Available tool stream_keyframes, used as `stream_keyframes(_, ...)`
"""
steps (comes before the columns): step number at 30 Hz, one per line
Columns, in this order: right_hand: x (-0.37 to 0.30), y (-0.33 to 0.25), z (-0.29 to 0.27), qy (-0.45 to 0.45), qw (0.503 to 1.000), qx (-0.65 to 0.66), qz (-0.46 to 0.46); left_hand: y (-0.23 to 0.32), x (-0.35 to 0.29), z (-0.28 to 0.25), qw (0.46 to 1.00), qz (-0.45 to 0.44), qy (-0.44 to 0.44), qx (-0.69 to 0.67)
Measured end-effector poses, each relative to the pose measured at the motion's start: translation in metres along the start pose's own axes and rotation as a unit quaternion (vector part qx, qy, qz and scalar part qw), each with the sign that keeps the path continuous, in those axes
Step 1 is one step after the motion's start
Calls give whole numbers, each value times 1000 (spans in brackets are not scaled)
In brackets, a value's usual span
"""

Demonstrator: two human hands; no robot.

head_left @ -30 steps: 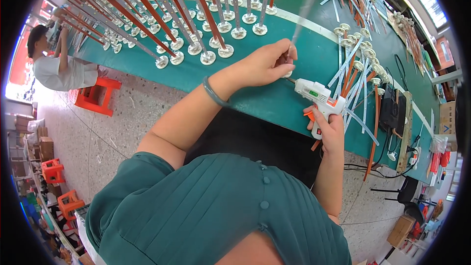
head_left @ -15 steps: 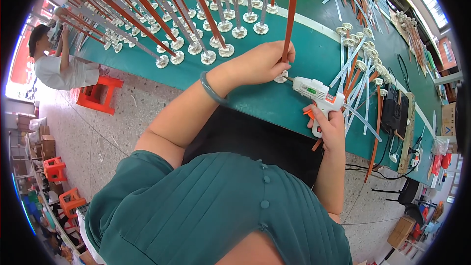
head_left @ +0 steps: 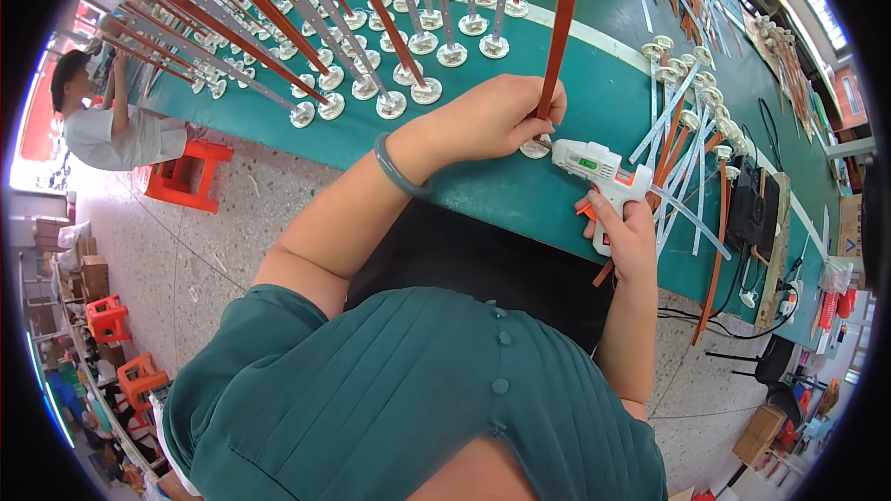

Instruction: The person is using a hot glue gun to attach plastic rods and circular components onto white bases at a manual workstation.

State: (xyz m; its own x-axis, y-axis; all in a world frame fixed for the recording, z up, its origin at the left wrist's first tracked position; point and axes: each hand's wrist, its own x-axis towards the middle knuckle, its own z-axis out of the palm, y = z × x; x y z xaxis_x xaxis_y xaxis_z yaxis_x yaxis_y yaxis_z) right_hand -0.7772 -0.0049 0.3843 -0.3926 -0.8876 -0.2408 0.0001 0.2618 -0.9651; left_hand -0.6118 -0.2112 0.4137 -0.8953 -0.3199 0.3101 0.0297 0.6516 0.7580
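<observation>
My left hand [head_left: 487, 116] grips an upright red strip [head_left: 560, 28] near its lower end, where it meets a round white base [head_left: 533, 148] standing on the green table [head_left: 520, 195]. A green bangle is on that wrist. My right hand [head_left: 629, 232] holds a white glue gun [head_left: 594, 165] with an orange trigger. Its nozzle points left at the white base, close to my left fingers.
Rows of red and grey strips on round white bases [head_left: 371, 83] stand upright across the far left of the table. Loose strips and bases [head_left: 691, 121] lie in a pile to the right. Another person [head_left: 111, 125] works at the table's left end near orange stools [head_left: 186, 176]. Cables hang at the right edge.
A second ago my left hand held a pale grey strip; now it holds a red strip upright on the base. The glue gun nozzle has moved in closer to the base.
</observation>
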Motion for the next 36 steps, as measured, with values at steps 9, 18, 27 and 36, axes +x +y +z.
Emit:
stream_keyframes(9,-1,3,-3,1,1000,10,-11,1,5,-1,999,-7,-36,-4)
stream_keyframes(18,-2,2,-3,3,1000,17,-15,2,7,1,999,3,-31,8)
stream_keyframes(27,-5,4,-6,10,999,49,-12,6,-3,-6,999,24,-3,48)
stream_keyframes(36,-7,11,-12,8,989,142,-44,-33,-8,-27,962,-134,205,117)
